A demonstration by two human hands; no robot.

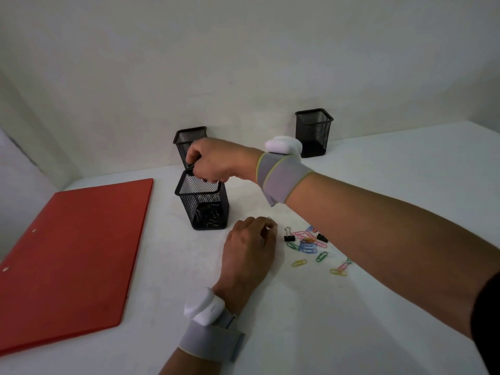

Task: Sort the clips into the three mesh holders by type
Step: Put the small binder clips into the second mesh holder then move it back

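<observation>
- Black wire mesh forms the near square holder [202,204], which stands on the white tabletop [351,334] with a dark heap of clips in its bottom; a second mesh holder [189,142] sits just behind it and a third mesh holder [313,132] stands well apart, against the wall at the right.
- The right hand [216,161] hangs over the near holder's mouth, fingers curled downward; something dark shows at the fingertips, probably a binder clip, though I cannot tell for certain.
- The left hand [250,247] rests on the tabletop beside the loose pile, its fingers bent toward a small silvery clip [269,219] (too small and hidden to say whether it is pinched).
- Still unsorted: a black binder clip with silver wire handles [289,235], another black binder clip [322,237], and the coloured plastic-coated paper clips [308,246] scattered just right of the left hand.
- Handling, as I judge it: the paper clips are feather-light, flat and slick on the smooth surface, so a fingernail under one edge or a slide-and-pinch suits them; the binder clips are stiff and springy, best taken by the folded body or the raised handles.
- A red flat folder [75,255] lies at the left.
</observation>
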